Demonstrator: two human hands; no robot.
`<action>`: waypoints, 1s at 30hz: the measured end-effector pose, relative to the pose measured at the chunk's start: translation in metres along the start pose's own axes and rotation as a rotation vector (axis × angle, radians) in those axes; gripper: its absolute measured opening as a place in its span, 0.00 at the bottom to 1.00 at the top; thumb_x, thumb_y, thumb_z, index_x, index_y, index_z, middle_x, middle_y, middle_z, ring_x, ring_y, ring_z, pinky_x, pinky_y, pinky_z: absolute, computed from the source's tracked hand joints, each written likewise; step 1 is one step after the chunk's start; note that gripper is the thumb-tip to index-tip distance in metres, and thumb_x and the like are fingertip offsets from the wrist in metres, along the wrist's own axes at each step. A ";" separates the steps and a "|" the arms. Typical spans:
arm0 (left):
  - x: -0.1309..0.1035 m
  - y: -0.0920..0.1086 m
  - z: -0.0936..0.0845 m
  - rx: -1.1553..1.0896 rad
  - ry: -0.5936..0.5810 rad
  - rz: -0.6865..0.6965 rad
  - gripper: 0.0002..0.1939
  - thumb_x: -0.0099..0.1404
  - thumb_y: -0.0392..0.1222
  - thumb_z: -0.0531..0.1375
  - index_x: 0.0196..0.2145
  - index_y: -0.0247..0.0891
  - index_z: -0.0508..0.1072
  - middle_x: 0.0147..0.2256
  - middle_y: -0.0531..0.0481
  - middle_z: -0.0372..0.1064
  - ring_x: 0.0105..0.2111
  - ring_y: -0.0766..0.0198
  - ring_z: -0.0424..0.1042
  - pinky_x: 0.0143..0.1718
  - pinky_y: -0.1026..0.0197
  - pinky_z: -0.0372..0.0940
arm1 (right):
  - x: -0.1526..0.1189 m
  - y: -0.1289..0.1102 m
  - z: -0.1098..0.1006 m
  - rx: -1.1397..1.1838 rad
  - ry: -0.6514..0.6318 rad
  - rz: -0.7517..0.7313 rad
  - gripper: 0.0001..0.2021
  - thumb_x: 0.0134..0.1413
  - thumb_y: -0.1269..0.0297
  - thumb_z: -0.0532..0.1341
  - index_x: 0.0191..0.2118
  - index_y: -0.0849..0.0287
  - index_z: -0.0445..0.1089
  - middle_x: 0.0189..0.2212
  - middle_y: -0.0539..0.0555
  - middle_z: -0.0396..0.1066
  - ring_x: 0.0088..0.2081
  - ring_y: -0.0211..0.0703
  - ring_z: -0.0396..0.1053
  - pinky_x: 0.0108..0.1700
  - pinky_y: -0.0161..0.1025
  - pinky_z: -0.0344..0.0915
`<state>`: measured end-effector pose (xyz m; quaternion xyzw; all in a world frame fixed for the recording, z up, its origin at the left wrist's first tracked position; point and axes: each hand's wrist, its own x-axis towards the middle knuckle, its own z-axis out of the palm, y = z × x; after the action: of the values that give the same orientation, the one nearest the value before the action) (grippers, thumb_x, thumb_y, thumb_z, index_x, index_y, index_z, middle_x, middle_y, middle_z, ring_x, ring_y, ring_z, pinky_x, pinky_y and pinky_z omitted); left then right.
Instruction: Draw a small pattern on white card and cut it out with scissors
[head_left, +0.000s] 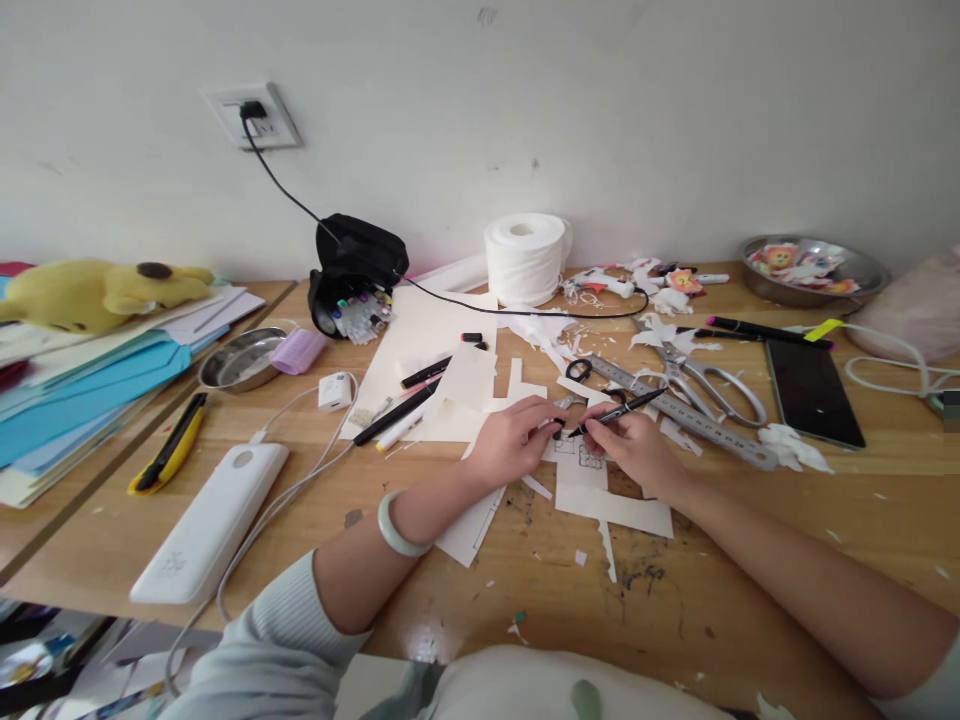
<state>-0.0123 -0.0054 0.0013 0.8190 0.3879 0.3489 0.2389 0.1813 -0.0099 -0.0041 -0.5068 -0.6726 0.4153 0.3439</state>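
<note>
1. R hand (pixel 634 450): grip clasped round black pen (pixel 630 408), lower end angled twd L hand, just above or on paper; contact cdn't be told.
2. L hand (pixel 517 438): fingers bent, grip pinching small dark bit (pixel 559 428), poss. pen cap. Too small to be sure.
3. Paper (pixel 581 485): on tabletop (pixel 420 610), btwn & below both hands. Inked outlines (pixel 591 456) nr top, right under pen; lower part blank. Blank strip (pixel 637 515) at its near end; joined or separate, cdn't tell.
4. Step in hand (my judgement): pen work on the outlines, or handling the cap btwn strokes. One view didn't settle which.
5. Next move, as I read it: if drawing, called for tip down on the outlines w/ L hand steadying paper, as nothing visibly pinned it. If capping, pen end & dark bit needed lining up; they sat close.
6. Nearby: ruler (pixel 712 430) & scissors (pixel 684 372) just beyond R hand; marker (pixel 394 412) off past L hand; scraps strewn abt.
7. Risk, prob.: loose paper sliding, or fresh ink smudging under fingers.
</note>
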 end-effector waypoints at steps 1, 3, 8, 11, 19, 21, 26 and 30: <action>0.000 0.000 0.000 0.003 0.017 -0.013 0.12 0.64 0.35 0.51 0.41 0.39 0.72 0.37 0.47 0.71 0.34 0.65 0.70 0.35 0.64 0.66 | 0.000 0.001 0.000 -0.013 -0.009 -0.021 0.12 0.54 0.58 0.54 0.29 0.59 0.69 0.19 0.49 0.67 0.22 0.38 0.65 0.25 0.35 0.64; 0.000 0.001 -0.001 0.006 0.039 -0.035 0.12 0.64 0.35 0.51 0.41 0.39 0.71 0.38 0.47 0.70 0.33 0.65 0.69 0.34 0.63 0.65 | 0.000 0.003 0.000 -0.043 -0.030 -0.074 0.11 0.55 0.58 0.54 0.32 0.58 0.69 0.22 0.50 0.68 0.23 0.38 0.65 0.25 0.35 0.64; 0.000 0.003 -0.003 0.020 0.035 -0.064 0.12 0.64 0.35 0.50 0.41 0.39 0.70 0.37 0.48 0.69 0.30 0.66 0.67 0.32 0.64 0.63 | 0.001 0.004 0.000 -0.099 -0.069 -0.160 0.10 0.56 0.60 0.54 0.35 0.58 0.70 0.27 0.51 0.71 0.28 0.40 0.67 0.30 0.37 0.66; 0.000 0.003 -0.002 0.021 0.027 -0.061 0.12 0.64 0.35 0.50 0.41 0.38 0.70 0.37 0.48 0.69 0.29 0.67 0.67 0.32 0.64 0.63 | 0.002 0.003 0.000 -0.108 -0.073 -0.156 0.10 0.56 0.60 0.53 0.35 0.58 0.70 0.28 0.51 0.71 0.28 0.40 0.68 0.31 0.37 0.66; 0.000 0.002 -0.002 0.018 0.021 -0.062 0.12 0.63 0.35 0.50 0.41 0.39 0.70 0.38 0.47 0.70 0.32 0.66 0.68 0.33 0.64 0.64 | 0.002 0.006 0.001 -0.121 -0.081 -0.180 0.11 0.57 0.60 0.53 0.35 0.57 0.70 0.29 0.51 0.71 0.30 0.41 0.68 0.32 0.38 0.67; 0.000 0.002 -0.002 0.024 0.020 -0.066 0.12 0.63 0.35 0.50 0.40 0.39 0.70 0.38 0.48 0.70 0.30 0.66 0.68 0.32 0.64 0.64 | 0.003 0.006 0.001 -0.120 -0.083 -0.187 0.11 0.57 0.60 0.53 0.35 0.57 0.70 0.29 0.51 0.71 0.31 0.41 0.69 0.33 0.38 0.67; 0.000 0.003 -0.002 0.024 0.006 -0.077 0.11 0.63 0.35 0.51 0.40 0.38 0.70 0.38 0.48 0.70 0.27 0.68 0.66 0.32 0.65 0.63 | 0.003 0.007 0.001 -0.124 -0.083 -0.169 0.11 0.57 0.60 0.53 0.35 0.57 0.71 0.29 0.51 0.72 0.30 0.41 0.69 0.32 0.38 0.67; 0.000 0.002 -0.002 0.024 -0.001 -0.085 0.11 0.64 0.36 0.51 0.41 0.39 0.70 0.38 0.49 0.70 0.26 0.69 0.65 0.31 0.65 0.63 | 0.002 0.007 0.002 -0.116 -0.080 -0.163 0.11 0.57 0.59 0.53 0.35 0.57 0.70 0.26 0.50 0.70 0.27 0.39 0.67 0.29 0.36 0.65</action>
<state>-0.0124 -0.0065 0.0041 0.8047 0.4266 0.3332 0.2438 0.1821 -0.0068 -0.0114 -0.4526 -0.7477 0.3662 0.3193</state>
